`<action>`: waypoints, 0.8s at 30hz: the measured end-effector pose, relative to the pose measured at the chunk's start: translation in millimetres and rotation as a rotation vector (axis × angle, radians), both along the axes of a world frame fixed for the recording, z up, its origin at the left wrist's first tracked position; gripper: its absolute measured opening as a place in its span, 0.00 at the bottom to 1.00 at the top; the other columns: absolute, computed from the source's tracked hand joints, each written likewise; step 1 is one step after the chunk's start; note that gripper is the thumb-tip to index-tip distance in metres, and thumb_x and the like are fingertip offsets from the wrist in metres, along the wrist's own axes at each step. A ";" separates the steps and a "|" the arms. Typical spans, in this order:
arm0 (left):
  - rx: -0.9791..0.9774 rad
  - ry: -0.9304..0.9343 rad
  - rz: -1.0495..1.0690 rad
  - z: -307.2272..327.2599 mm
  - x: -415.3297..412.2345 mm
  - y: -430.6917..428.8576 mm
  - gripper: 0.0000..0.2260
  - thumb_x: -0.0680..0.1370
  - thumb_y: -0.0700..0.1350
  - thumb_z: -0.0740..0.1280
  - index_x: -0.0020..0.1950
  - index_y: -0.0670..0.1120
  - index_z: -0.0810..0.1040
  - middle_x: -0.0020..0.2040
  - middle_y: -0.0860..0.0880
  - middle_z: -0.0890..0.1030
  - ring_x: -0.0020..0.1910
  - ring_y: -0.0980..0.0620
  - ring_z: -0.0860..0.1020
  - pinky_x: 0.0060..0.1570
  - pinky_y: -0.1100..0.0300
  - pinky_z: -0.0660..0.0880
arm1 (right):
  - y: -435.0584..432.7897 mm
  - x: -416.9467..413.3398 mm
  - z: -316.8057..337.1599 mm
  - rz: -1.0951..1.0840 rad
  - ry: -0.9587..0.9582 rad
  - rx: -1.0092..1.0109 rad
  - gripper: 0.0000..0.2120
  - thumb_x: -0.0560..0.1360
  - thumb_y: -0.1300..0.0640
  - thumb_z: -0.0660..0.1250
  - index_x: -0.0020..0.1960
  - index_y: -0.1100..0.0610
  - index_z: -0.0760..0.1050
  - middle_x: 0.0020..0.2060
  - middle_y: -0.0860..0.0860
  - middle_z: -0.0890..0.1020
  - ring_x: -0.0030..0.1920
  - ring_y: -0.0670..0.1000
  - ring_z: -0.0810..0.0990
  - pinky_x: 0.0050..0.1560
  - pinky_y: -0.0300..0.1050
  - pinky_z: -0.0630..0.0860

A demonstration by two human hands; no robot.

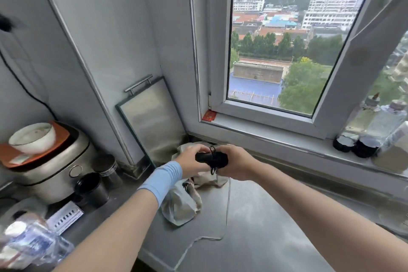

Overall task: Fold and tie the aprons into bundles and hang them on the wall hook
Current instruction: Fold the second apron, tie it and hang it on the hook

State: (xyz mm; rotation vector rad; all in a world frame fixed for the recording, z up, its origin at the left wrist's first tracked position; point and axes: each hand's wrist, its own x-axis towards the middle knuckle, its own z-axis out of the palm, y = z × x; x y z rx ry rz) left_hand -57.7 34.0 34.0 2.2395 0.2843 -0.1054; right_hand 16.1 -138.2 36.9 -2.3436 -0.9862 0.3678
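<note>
Both hands are closed on a small black apron bundle point(206, 158), held just above the back of the steel counter point(276, 227) near the window corner. A white bowl point(33, 138) is set on an orange board point(15, 155) atop the rice cooker point(53, 174); what lies in the bowl cannot be made out. A dark cup point(91, 189) and a lidded jar point(108, 166) are stood in front of the cooker, their contents hidden. Several bottles point(384, 121) are lined up on the window sill point(287, 141) at the right, two of them showing dark liquid low down. A handled metal tray point(152, 121) is leaned upright against the wall in the corner, just behind the hands. A pale apron point(183, 205) is left crumpled on the counter beneath the left wrist, and its thin strap point(227, 210) is trailed toward the counter's near edge. Flat steel runs from that strap to the sill. The bundle's left end is gripped by the left hand point(189, 158) and its right end by the right hand point(237, 162), fingers curled round it, with a black cord point(212, 152) wound about the middle between them. A blue band point(163, 180) is worn on the left wrist.
</note>
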 end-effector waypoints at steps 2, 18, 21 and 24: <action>-0.102 -0.037 0.059 19.3 16.2 23.5 0.13 0.73 0.41 0.66 0.55 0.54 0.77 0.56 0.48 0.79 0.53 0.50 0.78 0.47 0.63 0.76 | 20.7 13.3 22.9 -0.028 0.026 0.017 0.17 0.65 0.56 0.75 0.53 0.50 0.79 0.44 0.48 0.82 0.44 0.50 0.81 0.44 0.45 0.78; -0.188 -0.628 0.141 228.7 117.0 162.9 0.07 0.77 0.39 0.68 0.51 0.49 0.82 0.43 0.52 0.82 0.41 0.56 0.80 0.39 0.75 0.73 | 180.4 98.9 219.6 -0.320 0.082 0.797 0.06 0.78 0.58 0.65 0.47 0.54 0.81 0.37 0.52 0.82 0.37 0.52 0.80 0.32 0.43 0.78; -0.229 -0.710 0.145 272.1 131.9 178.3 0.06 0.77 0.40 0.69 0.51 0.49 0.82 0.45 0.50 0.83 0.44 0.53 0.81 0.46 0.69 0.76 | 200.3 113.2 259.9 -0.332 -0.024 0.869 0.06 0.78 0.56 0.66 0.47 0.54 0.81 0.35 0.50 0.82 0.34 0.50 0.79 0.30 0.44 0.76; -0.208 -0.764 0.144 308.3 147.1 191.2 0.06 0.77 0.41 0.69 0.52 0.48 0.82 0.48 0.47 0.84 0.49 0.50 0.81 0.52 0.61 0.77 | 215.0 125.7 297.5 -0.345 -0.132 0.928 0.05 0.77 0.55 0.69 0.46 0.53 0.83 0.32 0.44 0.81 0.32 0.43 0.78 0.31 0.38 0.73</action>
